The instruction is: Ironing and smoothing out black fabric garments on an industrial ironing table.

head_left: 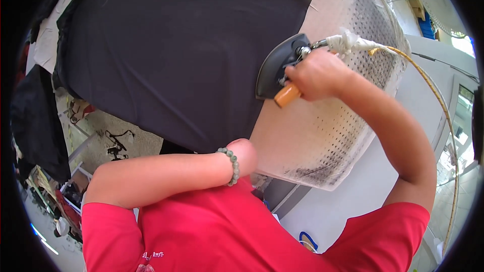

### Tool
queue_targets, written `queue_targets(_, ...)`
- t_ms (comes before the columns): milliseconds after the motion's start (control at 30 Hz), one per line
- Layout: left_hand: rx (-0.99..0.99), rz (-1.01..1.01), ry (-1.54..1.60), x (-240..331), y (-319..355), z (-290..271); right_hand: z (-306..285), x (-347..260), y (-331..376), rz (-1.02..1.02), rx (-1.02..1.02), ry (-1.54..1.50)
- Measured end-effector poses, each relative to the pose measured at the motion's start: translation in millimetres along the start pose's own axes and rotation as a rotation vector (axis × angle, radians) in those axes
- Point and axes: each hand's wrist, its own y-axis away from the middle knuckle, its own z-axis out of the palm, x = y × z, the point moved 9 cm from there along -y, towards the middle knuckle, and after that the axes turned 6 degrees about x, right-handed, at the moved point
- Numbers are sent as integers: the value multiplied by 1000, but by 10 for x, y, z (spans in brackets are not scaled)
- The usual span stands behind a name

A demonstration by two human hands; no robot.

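Fingers of the right hand [320, 75] grip the iron [274, 68], long axis one-to-seven o'clock, at the three-o'clock edge of the cloth [166, 55]. Left hand [244, 157], finger state undeterminable, lies nearest the cloth's five-o'clock edge.

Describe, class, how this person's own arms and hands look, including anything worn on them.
The left sleeve and right sleeve are plain red and short, leaving both forearms bare. The left hand is ungloved, with a bracelet of round green-grey beads at its wrist. The right hand is ungloved too; no watch or bracelet shows there.
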Motion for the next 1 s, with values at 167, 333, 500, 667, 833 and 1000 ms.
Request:
queue_targets(167, 76, -44, 23, -47, -58, 82, 116, -462, 45, -115, 113, -95)
queue_targets(333, 11, 0, 10, -35, 49, 49, 76, 31, 117, 330, -58, -158)
queue_targets(500, 23, -15, -35, -4, 87, -6, -128, 694, 553, 706, 481, -199)
queue_targets(667, 119, -8, -105, 1, 164, -12, 109, -214, 1091, 565, 1377, -367)
queue_targets(833, 591, 54, 276, -342, 640, -511, 1628, -1904, 358, 987, 958, -2115)
queue_targets(1000, 1260, -433, -238, -2126, 1500, -1395, 1673, -2193, 356, 967, 788, -1851)
